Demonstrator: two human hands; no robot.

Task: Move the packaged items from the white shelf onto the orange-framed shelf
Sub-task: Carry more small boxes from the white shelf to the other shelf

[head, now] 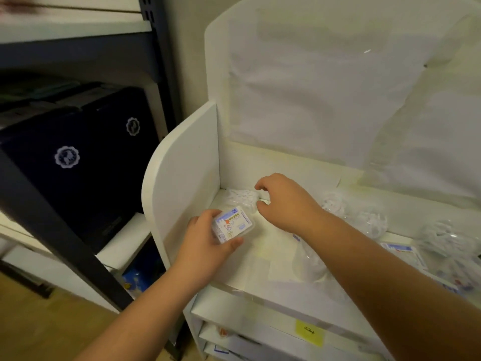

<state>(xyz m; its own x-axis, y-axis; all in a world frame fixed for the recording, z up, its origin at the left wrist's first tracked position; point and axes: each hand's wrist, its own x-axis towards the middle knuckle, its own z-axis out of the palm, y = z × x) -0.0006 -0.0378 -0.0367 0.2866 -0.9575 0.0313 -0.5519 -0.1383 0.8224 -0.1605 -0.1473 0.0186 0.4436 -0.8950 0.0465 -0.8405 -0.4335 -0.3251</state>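
My left hand (208, 243) grips a small clear plastic box with a blue and white label (232, 224), held just above the white shelf (260, 259) near its left side panel. My right hand (283, 201) reaches toward the back left corner, its fingers and thumb spread and curved just over a clear packet of white pieces (240, 198); I cannot tell whether it touches the packet. More clear packets (369, 220) and flat labelled packs (402, 252) lie along the shelf to the right. The orange-framed shelf does not show.
A dark metal rack (65, 230) stands at the left with dark blue boxes (78, 157) on a white board. Clear plastic sheeting (338, 100) covers the white shelf's back panel. Lower trays with a yellow note (309, 332) sit beneath. Wood floor lies at lower left.
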